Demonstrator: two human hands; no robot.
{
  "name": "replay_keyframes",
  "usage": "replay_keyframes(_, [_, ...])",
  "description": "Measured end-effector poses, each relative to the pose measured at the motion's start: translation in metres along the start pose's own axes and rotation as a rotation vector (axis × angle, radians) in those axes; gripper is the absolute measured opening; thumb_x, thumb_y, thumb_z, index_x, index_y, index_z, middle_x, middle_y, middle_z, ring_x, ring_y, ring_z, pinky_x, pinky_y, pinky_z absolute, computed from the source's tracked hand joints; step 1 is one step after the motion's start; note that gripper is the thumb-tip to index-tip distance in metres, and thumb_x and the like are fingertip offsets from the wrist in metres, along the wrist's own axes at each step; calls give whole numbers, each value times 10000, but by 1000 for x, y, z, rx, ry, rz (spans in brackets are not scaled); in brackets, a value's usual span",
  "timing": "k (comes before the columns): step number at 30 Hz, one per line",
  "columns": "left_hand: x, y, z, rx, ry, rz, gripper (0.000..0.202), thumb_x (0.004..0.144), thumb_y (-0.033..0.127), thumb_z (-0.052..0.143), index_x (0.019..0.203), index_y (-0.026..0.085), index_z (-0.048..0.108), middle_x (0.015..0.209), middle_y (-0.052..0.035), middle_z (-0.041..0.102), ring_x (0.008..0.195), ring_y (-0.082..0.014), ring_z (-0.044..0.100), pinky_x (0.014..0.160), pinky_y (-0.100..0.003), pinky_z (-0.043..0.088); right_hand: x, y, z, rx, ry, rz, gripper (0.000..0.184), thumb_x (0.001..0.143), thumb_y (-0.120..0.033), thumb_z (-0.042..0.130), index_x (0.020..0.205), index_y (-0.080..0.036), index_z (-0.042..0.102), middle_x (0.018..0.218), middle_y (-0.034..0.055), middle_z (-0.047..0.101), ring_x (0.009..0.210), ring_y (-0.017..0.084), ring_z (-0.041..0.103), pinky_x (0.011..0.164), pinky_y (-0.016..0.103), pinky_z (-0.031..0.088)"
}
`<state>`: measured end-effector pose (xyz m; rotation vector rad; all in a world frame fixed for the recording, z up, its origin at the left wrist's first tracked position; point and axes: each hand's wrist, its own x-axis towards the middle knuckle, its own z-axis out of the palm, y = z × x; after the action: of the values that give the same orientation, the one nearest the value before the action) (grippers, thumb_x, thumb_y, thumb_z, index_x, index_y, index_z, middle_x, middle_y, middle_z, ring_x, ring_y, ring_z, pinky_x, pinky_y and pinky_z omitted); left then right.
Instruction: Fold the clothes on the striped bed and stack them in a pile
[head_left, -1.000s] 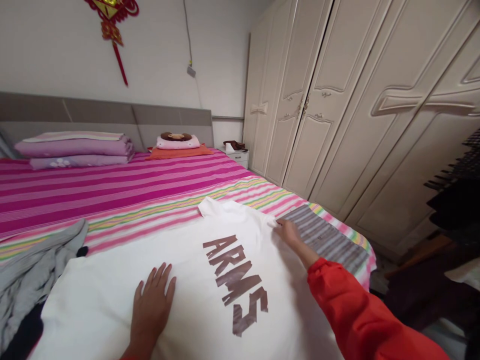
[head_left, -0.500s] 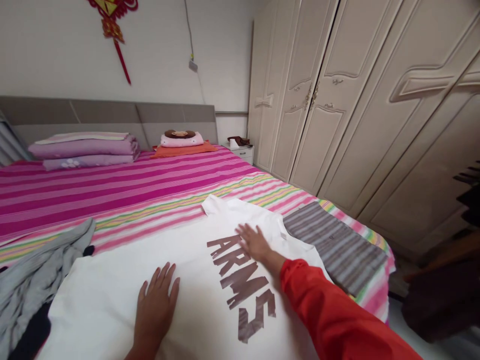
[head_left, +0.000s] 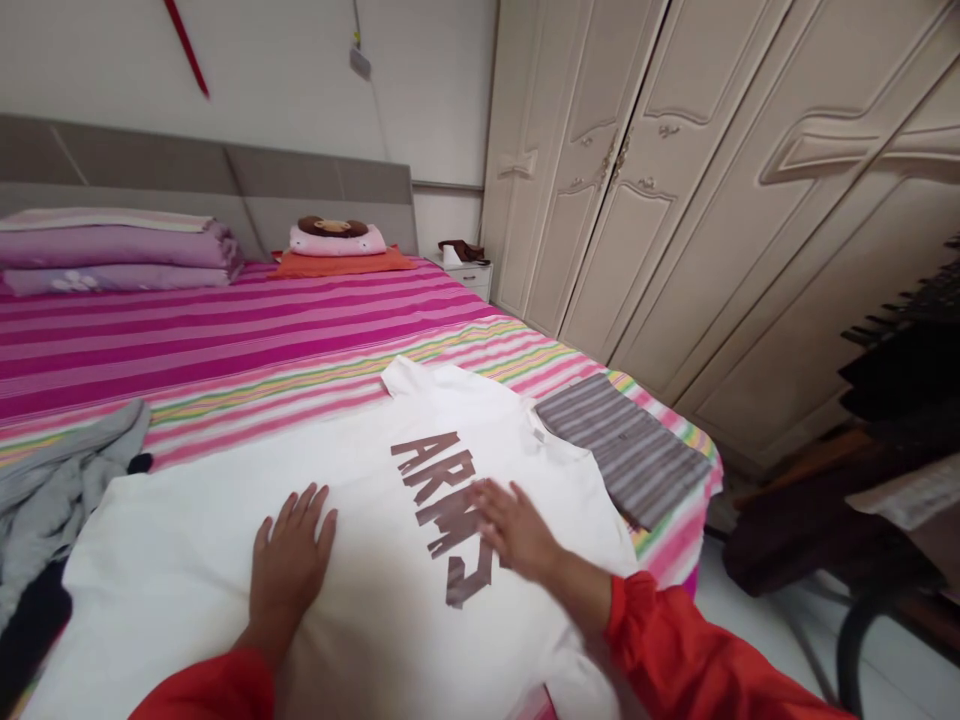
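Note:
A white T-shirt (head_left: 360,560) with large brown letters lies spread across the striped bed, its collar side toward the right. My left hand (head_left: 291,550) rests flat on the shirt's middle, fingers extended and a little apart. Over the printed letters lies my right hand (head_left: 517,530), open and palm down, covering part of the last letters; its fingertips are slightly blurred. Neither hand grips the cloth. Just beyond the shirt's collar is a folded grey striped cloth (head_left: 622,445).
Grey and dark clothes (head_left: 67,490) lie heaped at the left. Folded purple bedding (head_left: 120,250) and a pink pillow (head_left: 337,240) sit by the headboard (head_left: 322,185). A cream wardrobe (head_left: 675,230) lines the right side; dark garments (head_left: 900,400) hang at far right.
My right hand has slid down the lettering toward me, still open. The left hand stays flat on the shirt. The view has tilted down and turned slightly right.

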<state>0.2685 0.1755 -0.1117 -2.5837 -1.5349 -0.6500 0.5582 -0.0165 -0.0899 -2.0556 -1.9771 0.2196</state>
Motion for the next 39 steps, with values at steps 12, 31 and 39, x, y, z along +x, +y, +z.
replay_keyframes(12, [0,0,1,-62,-15,-17,477,960,357,341,1350,179,550,1452,-115,505,1374,-305,412,1132,-529,267,-53,-12,10,-222,236,90,500,978,-393,347,1471,-331,397,1541,18,392,1445,277,286,1129,527,245])
replay_keyframes(31, [-81,57,-33,-57,-156,20,434,940,397,450,1349,285,542,1433,-49,537,1380,-224,417,1147,-455,314,-55,17,16,-96,371,442,553,963,-404,280,1437,-192,468,1489,115,463,1391,309,362,1109,557,272])
replay_keyframes(39, [-92,-90,-121,55,-21,-339,499,952,264,284,1243,-29,564,1231,-296,622,1280,-342,517,1059,-549,385,-55,12,12,-108,349,457,554,974,-410,271,1412,-158,496,1487,126,463,1389,301,363,1121,540,261])
